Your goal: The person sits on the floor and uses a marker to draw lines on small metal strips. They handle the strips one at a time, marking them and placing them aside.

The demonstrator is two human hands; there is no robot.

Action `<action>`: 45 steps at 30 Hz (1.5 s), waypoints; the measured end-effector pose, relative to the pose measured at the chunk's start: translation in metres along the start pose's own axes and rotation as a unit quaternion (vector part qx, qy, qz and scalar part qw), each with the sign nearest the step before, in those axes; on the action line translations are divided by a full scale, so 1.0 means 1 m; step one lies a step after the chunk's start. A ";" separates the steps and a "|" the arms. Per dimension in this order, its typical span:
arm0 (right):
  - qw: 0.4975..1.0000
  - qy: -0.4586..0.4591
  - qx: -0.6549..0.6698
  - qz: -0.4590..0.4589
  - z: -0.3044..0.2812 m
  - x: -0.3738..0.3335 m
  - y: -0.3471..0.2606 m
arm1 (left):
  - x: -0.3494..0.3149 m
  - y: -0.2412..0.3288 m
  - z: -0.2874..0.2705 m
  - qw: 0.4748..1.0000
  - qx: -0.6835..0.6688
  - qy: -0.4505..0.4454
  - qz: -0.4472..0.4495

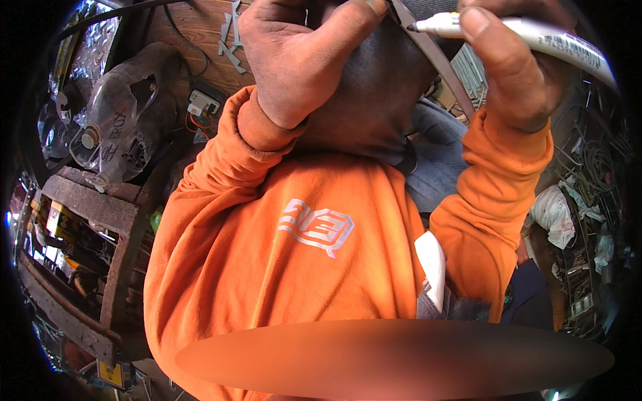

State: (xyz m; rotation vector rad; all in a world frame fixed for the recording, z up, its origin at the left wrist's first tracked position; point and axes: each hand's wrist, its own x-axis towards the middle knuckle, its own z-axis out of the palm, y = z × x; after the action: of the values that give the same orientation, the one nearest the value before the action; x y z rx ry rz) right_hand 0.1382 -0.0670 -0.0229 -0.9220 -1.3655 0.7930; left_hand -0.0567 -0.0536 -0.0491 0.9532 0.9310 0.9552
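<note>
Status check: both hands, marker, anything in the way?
Right hand: gripping white marker, dark tip at flat grey strip, contact unclear. Left hand: thumb beside strip, grip unclear. Nothing visibly blocking; frame edge cuts off strip's top.

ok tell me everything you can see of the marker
The marker is a slim white pen, plastic by the look of it, with a barcode and dark print along its barrel. It is uncapped: a narrower white nose ends in a dark tip. The right hand grips it near the front, thumb over the barrel. It slants across the upper right, tip leftward at the strip; whether they touch is unclear.
</note>
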 end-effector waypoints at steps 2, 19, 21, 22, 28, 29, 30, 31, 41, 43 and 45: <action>0.999 0.038 -0.010 -0.014 -0.003 -0.001 0.004 | 0.000 0.000 0.000 1.000 -0.003 0.000 0.004; 0.996 -0.052 -0.064 -0.031 0.000 0.003 -0.012 | -0.001 0.000 0.000 1.000 0.008 0.001 -0.003; 0.998 -0.039 -0.043 -0.023 0.000 0.002 -0.009 | -0.001 0.000 0.000 1.000 0.010 0.001 0.001; 0.999 -0.023 -0.039 -0.016 0.001 0.001 -0.009 | 0.000 0.000 0.000 1.000 0.013 0.001 0.004; 0.998 -0.019 -0.050 -0.022 0.001 -0.005 -0.007 | -0.001 0.001 0.001 1.000 0.005 0.005 -0.010; 0.999 -0.020 -0.044 -0.019 -0.001 -0.004 -0.006 | -0.001 0.002 0.001 1.000 0.002 0.005 -0.016; 0.999 -0.020 -0.038 -0.017 -0.002 -0.004 -0.005 | -0.001 0.002 0.001 1.000 0.004 0.004 -0.016; 0.998 -0.039 -0.052 -0.021 -0.004 -0.003 -0.006 | -0.001 0.002 0.001 1.000 0.006 0.003 -0.015; 0.987 0.124 -0.100 0.031 0.029 0.004 -0.035 | 0.000 -0.002 0.002 1.000 0.008 -0.005 0.007; 0.984 0.085 -0.156 0.006 0.032 0.003 -0.043 | 0.000 -0.002 0.002 1.000 -0.006 -0.004 -0.009; 0.963 0.063 -0.244 -0.090 0.037 -0.002 -0.041 | 0.000 -0.003 0.003 1.000 -0.015 0.005 -0.018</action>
State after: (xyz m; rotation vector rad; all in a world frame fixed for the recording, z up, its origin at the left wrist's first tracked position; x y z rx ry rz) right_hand 0.0993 -0.0837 0.0120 -1.1843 -1.5368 0.2505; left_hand -0.0537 -0.0553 -0.0507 0.9040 0.9365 0.9415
